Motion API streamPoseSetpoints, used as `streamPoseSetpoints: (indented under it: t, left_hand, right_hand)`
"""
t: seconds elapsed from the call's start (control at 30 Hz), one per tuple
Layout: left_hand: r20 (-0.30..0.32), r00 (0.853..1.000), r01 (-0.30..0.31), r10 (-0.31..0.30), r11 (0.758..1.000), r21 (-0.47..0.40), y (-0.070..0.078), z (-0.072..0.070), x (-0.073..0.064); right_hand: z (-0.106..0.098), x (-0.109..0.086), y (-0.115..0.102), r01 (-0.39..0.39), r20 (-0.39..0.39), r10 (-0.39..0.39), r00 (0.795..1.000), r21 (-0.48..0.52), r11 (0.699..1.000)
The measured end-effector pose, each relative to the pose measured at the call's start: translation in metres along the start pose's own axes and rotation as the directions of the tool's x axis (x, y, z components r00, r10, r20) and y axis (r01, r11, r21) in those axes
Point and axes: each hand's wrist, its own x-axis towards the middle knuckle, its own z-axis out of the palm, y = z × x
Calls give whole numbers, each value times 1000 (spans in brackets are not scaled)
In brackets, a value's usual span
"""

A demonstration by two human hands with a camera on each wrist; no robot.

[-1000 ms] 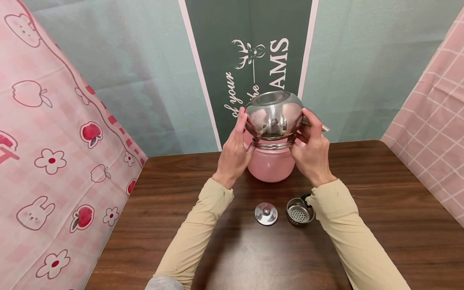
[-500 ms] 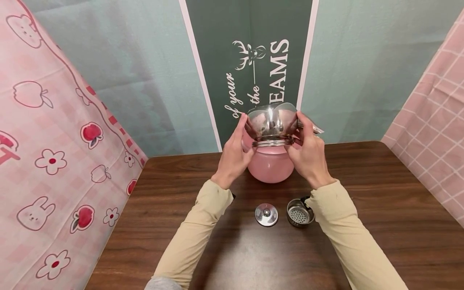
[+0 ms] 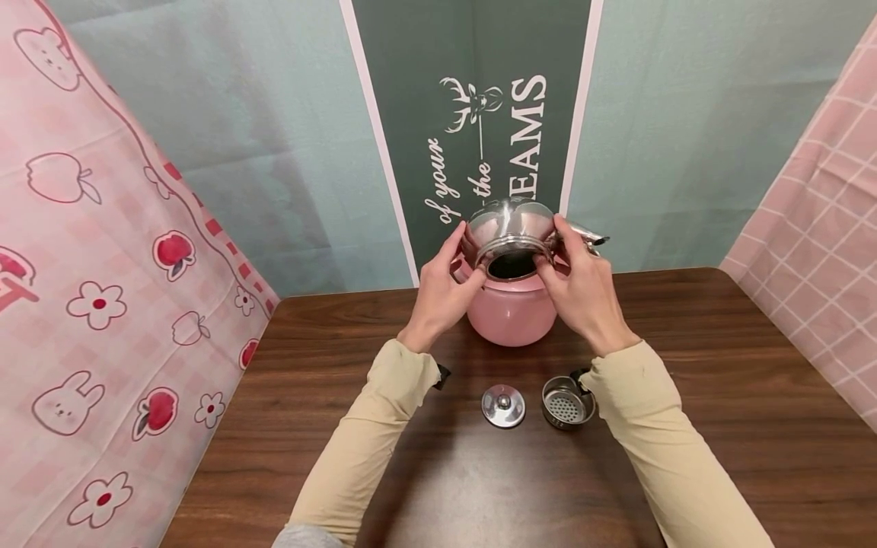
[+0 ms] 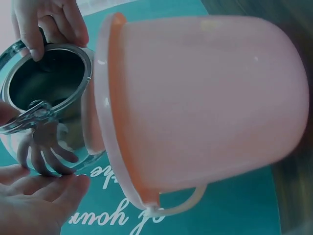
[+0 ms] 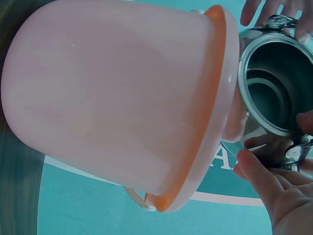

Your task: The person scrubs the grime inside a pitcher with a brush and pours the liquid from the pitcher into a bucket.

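Both hands hold a shiny steel teapot (image 3: 510, 221) over a pink bucket (image 3: 512, 323), its round dark mouth tipped down towards me. My left hand (image 3: 444, 293) grips the pot's left side, thumb at the rim. On the opposite side, my right hand (image 3: 585, 293) does likewise, beside the spout (image 3: 589, 237). In the left wrist view the pot (image 4: 73, 122) stands just beyond the bucket's rim (image 4: 105, 103), its inside dark. Whether pot and bucket touch cannot be told. A small steel lid (image 3: 503, 406) and a perforated strainer (image 3: 567, 403) lie on the table nearer me.
The brown wooden table (image 3: 329, 365) ends at a green and teal cloth backdrop (image 3: 473, 46). Pink printed cloth (image 3: 123, 304) hangs at the left, and pink checked cloth (image 3: 822, 228) at the right. The bucket has a pale handle (image 4: 183, 205).
The teapot has turned from nearly upside down, base showing, until its mouth faces me. It has also sunk slightly, the hands turning with it. Bucket, lid and strainer stay put.
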Motion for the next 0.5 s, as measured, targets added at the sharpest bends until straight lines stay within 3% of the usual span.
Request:
streamPoseSetpoints:
  t: [0.17, 0.33, 0.5]
  left_hand:
    - [-23, 999, 46, -47, 998, -48, 2, -1, 0]
    - [-38, 998, 50, -53, 995, -82, 6, -4, -1]
    - [-83, 995, 59, -62, 997, -48, 13, -8, -1]
  right_hand:
    - [1, 1, -4, -5, -13, 5, 1000, 0, 1000]
    - [1, 2, -7, -9, -18, 9, 1000, 21, 1000]
    - [1, 2, -12, 11, -43, -10, 999, 16, 1000]
